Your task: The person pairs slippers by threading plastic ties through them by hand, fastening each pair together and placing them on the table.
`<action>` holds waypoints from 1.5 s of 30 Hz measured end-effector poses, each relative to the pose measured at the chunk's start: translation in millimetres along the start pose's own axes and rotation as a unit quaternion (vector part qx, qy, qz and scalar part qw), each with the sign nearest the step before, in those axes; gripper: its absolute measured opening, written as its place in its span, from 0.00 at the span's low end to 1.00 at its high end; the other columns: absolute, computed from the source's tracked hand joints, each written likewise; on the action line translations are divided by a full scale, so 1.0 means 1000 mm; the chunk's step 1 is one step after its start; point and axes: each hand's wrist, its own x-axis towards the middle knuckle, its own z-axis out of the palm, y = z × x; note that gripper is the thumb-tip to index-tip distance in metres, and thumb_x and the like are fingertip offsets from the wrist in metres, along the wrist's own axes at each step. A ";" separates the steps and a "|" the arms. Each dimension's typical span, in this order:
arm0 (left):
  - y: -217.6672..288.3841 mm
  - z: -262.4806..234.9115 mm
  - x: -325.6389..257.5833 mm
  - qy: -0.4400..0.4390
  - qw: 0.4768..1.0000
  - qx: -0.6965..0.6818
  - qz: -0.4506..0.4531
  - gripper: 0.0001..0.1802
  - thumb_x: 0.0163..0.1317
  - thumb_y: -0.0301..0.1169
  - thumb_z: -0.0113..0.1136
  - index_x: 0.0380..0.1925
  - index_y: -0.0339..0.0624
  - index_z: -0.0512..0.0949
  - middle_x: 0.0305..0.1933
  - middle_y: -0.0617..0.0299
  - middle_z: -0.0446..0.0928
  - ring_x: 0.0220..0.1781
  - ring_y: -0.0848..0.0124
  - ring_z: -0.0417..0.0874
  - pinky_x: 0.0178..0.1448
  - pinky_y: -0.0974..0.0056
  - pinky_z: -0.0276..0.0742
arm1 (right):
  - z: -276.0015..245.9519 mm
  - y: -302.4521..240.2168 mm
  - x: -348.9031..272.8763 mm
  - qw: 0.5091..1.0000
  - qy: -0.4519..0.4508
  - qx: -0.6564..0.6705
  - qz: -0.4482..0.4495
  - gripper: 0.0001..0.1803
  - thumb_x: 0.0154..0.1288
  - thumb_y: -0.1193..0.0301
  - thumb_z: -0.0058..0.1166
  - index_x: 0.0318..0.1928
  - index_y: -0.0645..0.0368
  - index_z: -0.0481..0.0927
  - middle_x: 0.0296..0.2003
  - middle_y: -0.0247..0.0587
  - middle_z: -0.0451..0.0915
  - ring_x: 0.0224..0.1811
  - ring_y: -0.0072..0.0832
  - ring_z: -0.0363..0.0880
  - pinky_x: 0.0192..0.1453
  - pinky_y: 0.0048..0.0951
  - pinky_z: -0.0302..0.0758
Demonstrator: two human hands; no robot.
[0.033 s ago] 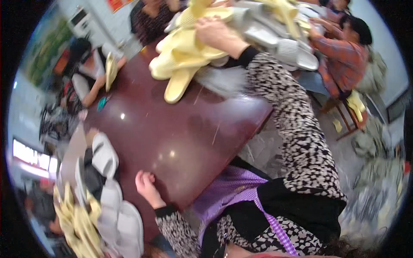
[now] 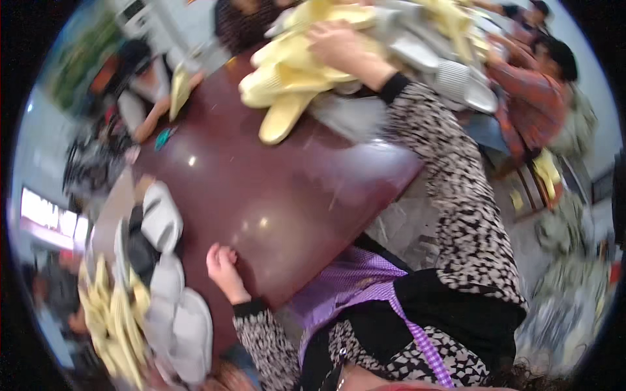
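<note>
My right hand [image 2: 339, 49] reaches to the far side of the table, its fingers curled over a yellow slipper [image 2: 313, 55] in a heap. Another yellow slipper [image 2: 283, 120] lies at the heap's near edge, sole end toward me. Grey slippers [image 2: 417, 49] are piled to the right of the yellow ones. My left hand [image 2: 225, 264] rests low over the near table edge, fingers loosely curled in, with nothing visible in it. Part of the right hand's grip is hidden by the hand itself.
The dark red table [image 2: 248, 176] has a near edge by my purple checked apron [image 2: 352, 280]. Light grey slippers [image 2: 192, 332] and yellow slippers [image 2: 114, 319] are stacked at the left. A co-worker [image 2: 143, 91] at far left holds a yellow slipper; a co-worker in plaid [image 2: 531, 104] sits at right.
The whole view has shifted slightly, so the heap and table appear a little to the right and higher. My right hand stays on the yellow slippers; my left hand stays curled.
</note>
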 end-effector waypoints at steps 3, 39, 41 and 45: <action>0.012 -0.007 -0.008 0.020 0.999 -0.023 -0.033 0.15 0.62 0.27 0.55 0.47 0.31 0.74 0.34 0.62 0.77 0.32 0.76 0.77 0.38 0.71 0.75 | -0.035 -0.054 -0.032 0.977 0.103 0.181 -0.038 0.16 0.61 0.65 0.53 0.49 0.55 0.78 0.51 0.41 0.77 0.53 0.38 0.75 0.58 0.41 0.66; 0.013 -0.364 -0.143 0.432 0.782 0.447 -0.037 0.46 0.46 0.45 0.70 0.60 0.29 0.62 0.57 0.40 0.71 0.58 0.51 0.74 0.61 0.53 0.67 | -0.086 -0.327 -0.205 0.774 -0.102 0.604 -0.158 0.07 0.57 0.78 0.55 0.37 0.59 0.80 0.39 0.38 0.81 0.43 0.32 0.78 0.57 0.36 0.65; 0.017 -0.335 -0.143 0.409 0.811 0.417 -0.022 0.44 0.48 0.40 0.69 0.61 0.29 0.61 0.54 0.42 0.73 0.54 0.56 0.76 0.58 0.56 0.69 | -0.078 -0.326 -0.207 0.777 -0.103 0.603 -0.149 0.07 0.57 0.78 0.55 0.38 0.59 0.80 0.39 0.38 0.81 0.43 0.33 0.78 0.56 0.36 0.66; 0.041 -0.260 -0.153 0.415 0.880 0.231 -0.016 0.40 0.52 0.33 0.67 0.62 0.29 0.61 0.51 0.46 0.74 0.48 0.63 0.77 0.53 0.62 0.72 | -0.068 -0.323 -0.204 0.755 -0.118 0.632 -0.128 0.07 0.58 0.77 0.55 0.38 0.61 0.80 0.38 0.39 0.81 0.40 0.34 0.79 0.52 0.35 0.69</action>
